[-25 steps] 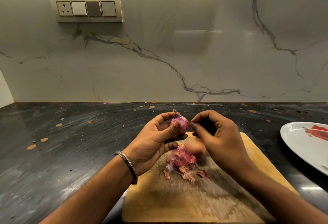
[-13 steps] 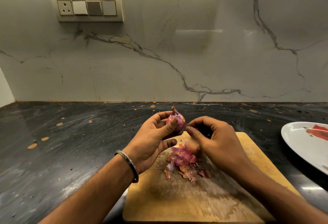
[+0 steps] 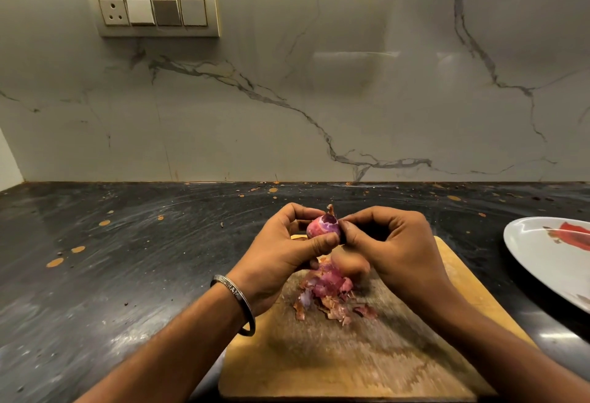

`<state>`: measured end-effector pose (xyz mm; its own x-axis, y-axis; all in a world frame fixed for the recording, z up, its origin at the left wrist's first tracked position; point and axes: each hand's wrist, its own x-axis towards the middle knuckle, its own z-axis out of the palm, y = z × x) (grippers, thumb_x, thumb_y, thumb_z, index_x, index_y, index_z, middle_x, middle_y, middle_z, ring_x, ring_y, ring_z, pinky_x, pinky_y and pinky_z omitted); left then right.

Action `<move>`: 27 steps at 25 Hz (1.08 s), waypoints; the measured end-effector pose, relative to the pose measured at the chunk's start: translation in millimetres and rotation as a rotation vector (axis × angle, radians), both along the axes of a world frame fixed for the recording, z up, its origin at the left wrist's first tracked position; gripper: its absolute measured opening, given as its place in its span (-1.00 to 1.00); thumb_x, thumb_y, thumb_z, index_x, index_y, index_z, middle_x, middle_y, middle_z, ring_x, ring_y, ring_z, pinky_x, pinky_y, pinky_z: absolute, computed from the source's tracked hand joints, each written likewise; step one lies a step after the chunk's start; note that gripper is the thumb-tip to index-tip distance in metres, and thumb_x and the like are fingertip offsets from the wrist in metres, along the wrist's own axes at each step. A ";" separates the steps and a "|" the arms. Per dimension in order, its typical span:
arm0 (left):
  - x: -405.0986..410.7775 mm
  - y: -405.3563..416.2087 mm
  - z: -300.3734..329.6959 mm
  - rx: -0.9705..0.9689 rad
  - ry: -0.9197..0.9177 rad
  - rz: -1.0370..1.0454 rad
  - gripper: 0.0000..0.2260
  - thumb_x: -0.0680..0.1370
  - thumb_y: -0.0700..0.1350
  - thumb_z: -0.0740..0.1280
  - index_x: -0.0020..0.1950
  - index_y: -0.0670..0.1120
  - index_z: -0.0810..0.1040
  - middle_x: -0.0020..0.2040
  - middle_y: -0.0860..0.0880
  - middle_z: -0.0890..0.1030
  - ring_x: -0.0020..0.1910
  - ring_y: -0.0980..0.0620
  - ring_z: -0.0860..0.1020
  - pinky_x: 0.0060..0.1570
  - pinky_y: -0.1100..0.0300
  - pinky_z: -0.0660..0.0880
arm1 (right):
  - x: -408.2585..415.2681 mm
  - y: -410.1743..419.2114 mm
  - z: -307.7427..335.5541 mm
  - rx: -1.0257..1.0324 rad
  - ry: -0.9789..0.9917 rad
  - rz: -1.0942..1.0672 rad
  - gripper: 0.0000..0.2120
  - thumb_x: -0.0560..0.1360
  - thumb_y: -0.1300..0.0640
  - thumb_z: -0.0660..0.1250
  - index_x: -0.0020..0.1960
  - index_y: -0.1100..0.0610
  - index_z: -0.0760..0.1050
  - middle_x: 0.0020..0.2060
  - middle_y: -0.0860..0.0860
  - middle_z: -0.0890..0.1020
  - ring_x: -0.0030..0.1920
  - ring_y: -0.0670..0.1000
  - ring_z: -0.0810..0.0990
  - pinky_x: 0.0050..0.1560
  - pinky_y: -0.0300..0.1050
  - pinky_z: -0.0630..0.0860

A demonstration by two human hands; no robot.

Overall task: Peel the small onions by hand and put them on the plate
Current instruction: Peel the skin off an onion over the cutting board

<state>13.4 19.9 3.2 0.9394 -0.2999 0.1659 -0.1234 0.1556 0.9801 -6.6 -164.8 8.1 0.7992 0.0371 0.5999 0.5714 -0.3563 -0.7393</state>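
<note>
A small purple onion [image 3: 323,227] with part of its skin off is held above the wooden cutting board [image 3: 351,358]. My left hand [image 3: 284,252] grips it between thumb and fingers, tip pointing up. My right hand [image 3: 392,246] pinches at the onion's right side with thumb and forefinger. Below the hands lies a heap of torn onion skins [image 3: 325,294] on the board, next to a second, pale brown onion [image 3: 349,263]. The white plate [image 3: 542,262] with a red print sits at the right edge, with no onions on its visible part.
The dark stone counter [image 3: 127,275] carries scattered orange specks. A marble wall [image 3: 319,83] rises behind it, with a switch panel [image 3: 153,11] at upper left. A metal bangle [image 3: 236,303] circles my left wrist.
My right hand has risen from near the skin heap to the onion's side. My left hand turned the onion slightly, showing more peeled purple surface.
</note>
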 end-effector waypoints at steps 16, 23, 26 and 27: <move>-3.0 -1.1 8.2 -0.241 0.117 -0.166 -0.58 0.46 -0.22 0.38 0.33 -0.10 0.52 0.13 -0.21 0.66 0.01 -0.12 0.67 -0.14 0.12 0.66 | 4.5 0.2 -2.9 0.148 0.053 -0.042 -0.94 0.56 0.23 0.38 -0.07 0.13 0.62 -0.27 0.04 0.70 -0.28 -0.07 0.70 -0.26 -0.24 0.60; 2.3 2.7 8.0 -0.260 0.105 -0.042 -0.57 0.42 -0.13 0.41 0.28 -0.10 0.53 0.10 -0.13 0.70 -0.03 -0.03 0.69 -0.23 0.23 0.62 | 1.8 -1.1 1.4 0.062 0.114 -0.036 -0.85 0.50 0.33 0.41 -0.09 0.09 0.60 -0.27 0.05 0.69 -0.27 0.00 0.72 -0.24 -0.12 0.65; 4.1 4.2 8.1 -0.276 0.113 0.001 -0.59 0.43 -0.07 0.38 0.27 -0.09 0.51 0.09 -0.10 0.70 -0.09 0.03 0.66 -0.26 0.22 0.57 | -0.5 1.2 2.8 -0.060 0.095 -0.003 -0.82 0.46 0.31 0.38 -0.16 0.06 0.65 -0.26 -0.01 0.67 -0.24 -0.02 0.68 -0.22 -0.06 0.65; 3.7 3.9 8.0 -0.267 0.112 -0.009 -0.60 0.45 -0.05 0.37 0.28 -0.08 0.50 0.13 -0.09 0.69 -0.10 0.04 0.64 -0.26 0.22 0.55 | -1.2 2.3 2.4 -0.101 0.090 0.001 -0.83 0.47 0.28 0.39 -0.18 0.04 0.67 -0.25 -0.05 0.68 -0.21 -0.07 0.67 -0.20 -0.10 0.64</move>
